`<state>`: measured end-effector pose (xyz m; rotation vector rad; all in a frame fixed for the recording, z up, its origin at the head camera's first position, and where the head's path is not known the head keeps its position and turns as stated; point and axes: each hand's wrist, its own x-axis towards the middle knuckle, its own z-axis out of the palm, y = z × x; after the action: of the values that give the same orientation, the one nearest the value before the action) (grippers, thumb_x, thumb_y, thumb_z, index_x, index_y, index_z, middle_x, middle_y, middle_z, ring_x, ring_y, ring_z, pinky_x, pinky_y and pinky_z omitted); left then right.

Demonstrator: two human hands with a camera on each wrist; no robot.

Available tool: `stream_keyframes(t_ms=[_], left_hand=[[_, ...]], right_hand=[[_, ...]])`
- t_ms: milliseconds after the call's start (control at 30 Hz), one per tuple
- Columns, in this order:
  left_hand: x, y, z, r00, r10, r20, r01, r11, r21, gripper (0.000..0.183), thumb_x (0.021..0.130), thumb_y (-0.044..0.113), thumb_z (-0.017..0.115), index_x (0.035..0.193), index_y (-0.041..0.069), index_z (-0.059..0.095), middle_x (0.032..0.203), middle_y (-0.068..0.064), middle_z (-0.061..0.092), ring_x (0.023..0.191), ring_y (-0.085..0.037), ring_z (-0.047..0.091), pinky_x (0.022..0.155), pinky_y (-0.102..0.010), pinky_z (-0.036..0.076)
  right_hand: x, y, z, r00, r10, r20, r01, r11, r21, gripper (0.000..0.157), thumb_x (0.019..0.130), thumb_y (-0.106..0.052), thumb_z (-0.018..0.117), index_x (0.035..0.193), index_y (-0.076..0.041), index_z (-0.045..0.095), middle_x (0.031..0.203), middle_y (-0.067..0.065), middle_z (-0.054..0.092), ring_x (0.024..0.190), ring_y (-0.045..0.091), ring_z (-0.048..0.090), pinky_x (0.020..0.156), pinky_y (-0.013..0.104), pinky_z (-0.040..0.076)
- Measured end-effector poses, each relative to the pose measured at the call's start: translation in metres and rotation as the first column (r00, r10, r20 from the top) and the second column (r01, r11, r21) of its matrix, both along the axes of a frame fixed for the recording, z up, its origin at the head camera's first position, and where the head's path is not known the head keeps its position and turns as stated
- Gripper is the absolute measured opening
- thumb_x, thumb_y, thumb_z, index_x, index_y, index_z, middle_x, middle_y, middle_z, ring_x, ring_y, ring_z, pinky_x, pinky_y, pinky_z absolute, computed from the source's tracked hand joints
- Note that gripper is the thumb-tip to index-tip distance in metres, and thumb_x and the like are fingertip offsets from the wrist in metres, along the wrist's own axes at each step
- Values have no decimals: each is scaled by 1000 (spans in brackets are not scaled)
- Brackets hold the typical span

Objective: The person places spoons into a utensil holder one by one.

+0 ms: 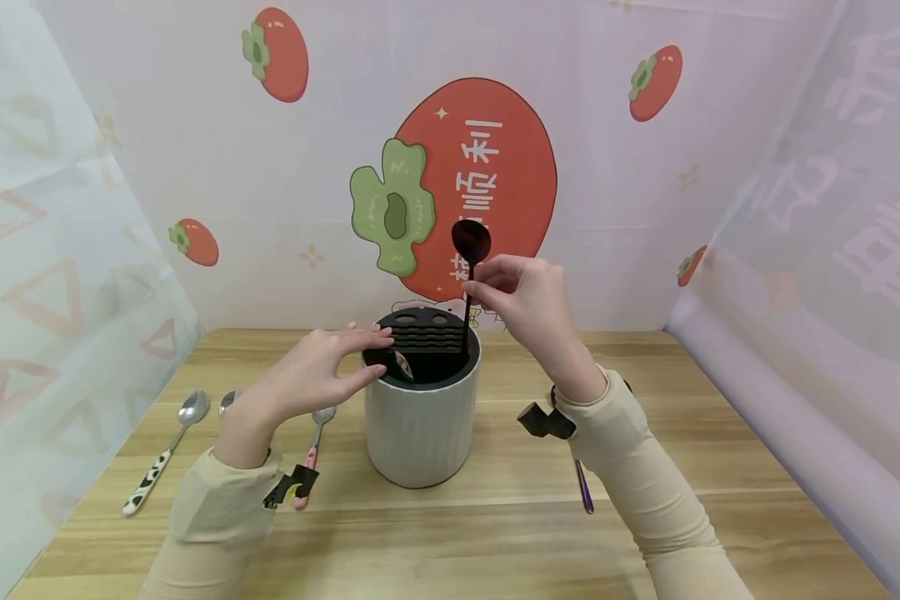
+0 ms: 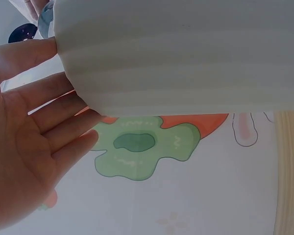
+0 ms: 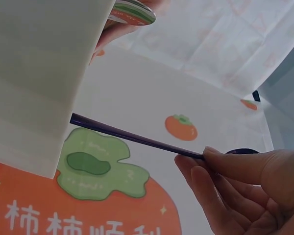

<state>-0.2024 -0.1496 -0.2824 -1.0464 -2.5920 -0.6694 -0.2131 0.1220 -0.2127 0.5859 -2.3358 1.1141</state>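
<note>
My right hand [image 1: 528,304] pinches a dark spoon [image 1: 471,242] by its thin handle between thumb and fingers. The spoon stands nearly upright, bowl up, its lower end at the opening of a white ribbed utensil holder [image 1: 420,437]. In the right wrist view, the purple-tinted handle [image 3: 137,139] runs from the fingertips to the holder's rim. My left hand [image 1: 311,375] rests with its extended fingers on the left side of the rim, as the left wrist view also shows. Inside the opening, beside the black slotted insert [image 1: 423,337], shows a shiny spoon bowl [image 1: 403,365].
A spoon with a cow-spotted handle [image 1: 150,479] lies on the wooden table [image 1: 435,542] at the left. A pink-handled spoon [image 1: 311,458] and another silver spoon [image 1: 227,402] are partly hidden by my left arm. A purple handle [image 1: 583,487] shows beside my right forearm.
</note>
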Motion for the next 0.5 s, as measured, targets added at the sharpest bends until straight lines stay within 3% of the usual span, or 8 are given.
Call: stream_keyframes(t_ms=[500], left_hand=[[0,1,0,1000,-1,-12,1,1000,-5,37,91,26,63,123,9,63,131,-6,60,125,-33,52,108,-47,36]], right_hand=[[0,3,-4,998,-2,55,0,1000,31,9,79,-19,77,82,-11,75,75,1,72,62,9,67,58,27,53]])
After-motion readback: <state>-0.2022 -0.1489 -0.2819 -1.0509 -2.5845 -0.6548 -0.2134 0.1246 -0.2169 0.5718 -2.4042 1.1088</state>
